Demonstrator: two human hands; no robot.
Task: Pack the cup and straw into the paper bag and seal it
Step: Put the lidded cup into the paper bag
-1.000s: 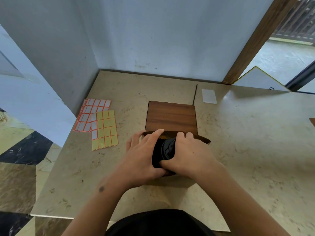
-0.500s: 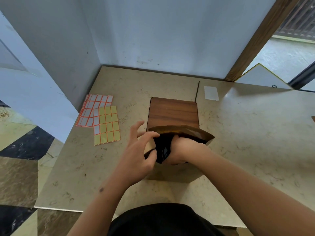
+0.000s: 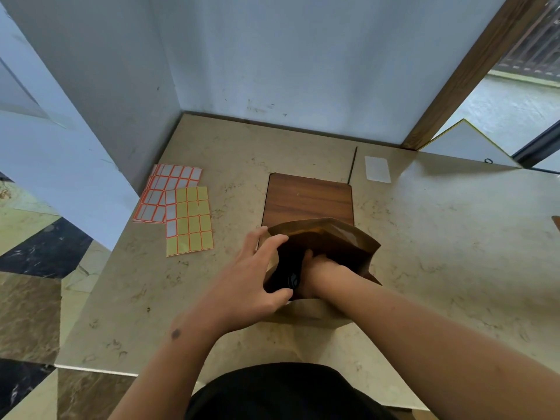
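A brown paper bag [image 3: 348,237] stands open on the stone counter, its mouth turned toward me. My right hand [image 3: 321,268] reaches down inside the bag and holds a black cup [image 3: 286,272]; its fingers are mostly hidden by the bag and the cup. My left hand [image 3: 254,277] grips the bag's left edge, thumb under the cup's side and fingers over the rim. No straw is visible.
Sticker sheets lie at the left: an orange-bordered white one [image 3: 165,192] and a yellow one [image 3: 189,219]. A dark wooden board [image 3: 306,198] lies behind the bag. A white label [image 3: 377,169] sits at the back right. Walls close the back and left.
My right hand has pushed the black cup deeper into the bag. The bag's mouth has opened wider, and my left hand moved from the cup's side to the bag's edge.
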